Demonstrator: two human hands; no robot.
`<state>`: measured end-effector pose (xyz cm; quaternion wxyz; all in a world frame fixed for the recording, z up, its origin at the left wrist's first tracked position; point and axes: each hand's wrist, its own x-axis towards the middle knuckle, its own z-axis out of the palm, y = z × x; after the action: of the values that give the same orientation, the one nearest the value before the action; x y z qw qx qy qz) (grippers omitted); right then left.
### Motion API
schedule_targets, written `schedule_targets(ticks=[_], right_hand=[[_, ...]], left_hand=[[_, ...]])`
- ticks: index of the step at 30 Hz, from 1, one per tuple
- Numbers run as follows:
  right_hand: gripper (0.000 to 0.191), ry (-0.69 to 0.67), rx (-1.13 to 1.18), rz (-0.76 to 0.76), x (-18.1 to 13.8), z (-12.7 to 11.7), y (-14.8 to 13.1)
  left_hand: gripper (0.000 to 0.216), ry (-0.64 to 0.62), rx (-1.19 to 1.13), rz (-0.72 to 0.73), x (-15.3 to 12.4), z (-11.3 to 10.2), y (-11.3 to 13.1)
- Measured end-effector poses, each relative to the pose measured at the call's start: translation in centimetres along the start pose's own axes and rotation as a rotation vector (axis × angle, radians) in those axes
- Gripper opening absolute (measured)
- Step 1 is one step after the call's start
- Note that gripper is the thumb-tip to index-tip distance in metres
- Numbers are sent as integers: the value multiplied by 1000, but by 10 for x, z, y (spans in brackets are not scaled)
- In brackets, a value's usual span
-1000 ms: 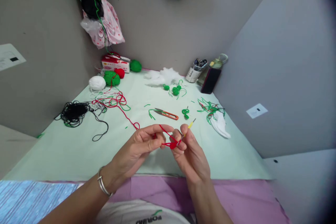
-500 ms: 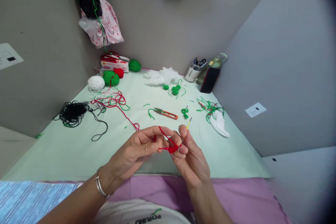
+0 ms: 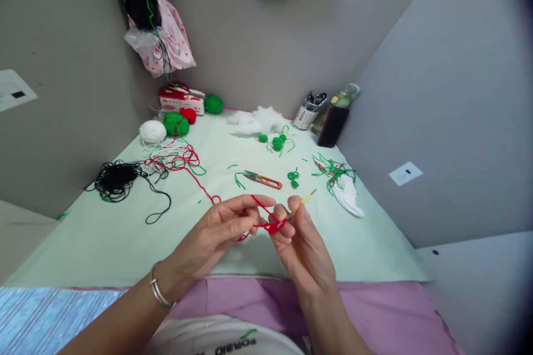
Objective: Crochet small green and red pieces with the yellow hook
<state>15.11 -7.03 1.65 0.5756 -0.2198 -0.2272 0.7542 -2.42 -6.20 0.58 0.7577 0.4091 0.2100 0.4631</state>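
Observation:
My left hand (image 3: 227,227) pinches red yarn (image 3: 263,206), with a strand drawn over its raised index finger. Between thumb and fingers my right hand (image 3: 306,244) grips a crochet hook (image 3: 308,197) with a yellow handle, its grey end pointing up and right. A small red crochet piece (image 3: 275,227) sits at the hook's working end, between the two hands; the very tip is hard to make out. From the left hand a red strand runs back across the table to a loose tangle and a red yarn ball (image 3: 189,116).
Thread snips (image 3: 263,179) and small green crochet pieces (image 3: 293,178) lie beyond my hands. White stuffing (image 3: 258,120), a pen cup (image 3: 306,116) and a phone (image 3: 333,127) stand at the back. Black yarn (image 3: 116,178) lies left; green scraps (image 3: 333,169) lie right.
The hook has tilted further to the right, its handle end now lower. Both hands have shifted up slightly, and the red piece shows more openly between them.

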Motion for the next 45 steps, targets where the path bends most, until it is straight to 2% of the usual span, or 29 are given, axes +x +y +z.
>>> schedule_targets(ticks=[3, 6, 12, 15, 18, 25, 29, 33, 38, 45], right_hand=[[17, 61, -68, -96, 2, -2, 0], [17, 83, -139, -179, 3, -2, 1], [15, 102, -331, -342, 4, -4, 7], [11, 138, -497, -446, 3, -10, 13], [9, 148, -667, -547, 2, -14, 18], [25, 78, -865, -724, 0, -8, 23], [22, 125, -793, -675, 6, -14, 24], [18, 153, -704, -590, 9, -22, 25], [14, 155, -716, -609, 6, -19, 27], [6, 196, -644, -492, 8, -18, 26]], left_hand=[[30, 148, 183, 46, 0, 1, 1], [33, 230, 308, 67, 0, 3, 3], [39, 255, 383, 42, 4, 12, 3], [41, 292, 403, 55, 6, 15, -1], [45, 277, 409, 54, 7, 16, -6], [41, 265, 389, 93, 13, 18, -10], [47, 287, 339, 63, 12, 17, -10], [43, 281, 307, 63, 10, 18, -6], [50, 283, 278, 27, 11, 18, -4], [52, 181, 207, -5, 13, 7, -11]])
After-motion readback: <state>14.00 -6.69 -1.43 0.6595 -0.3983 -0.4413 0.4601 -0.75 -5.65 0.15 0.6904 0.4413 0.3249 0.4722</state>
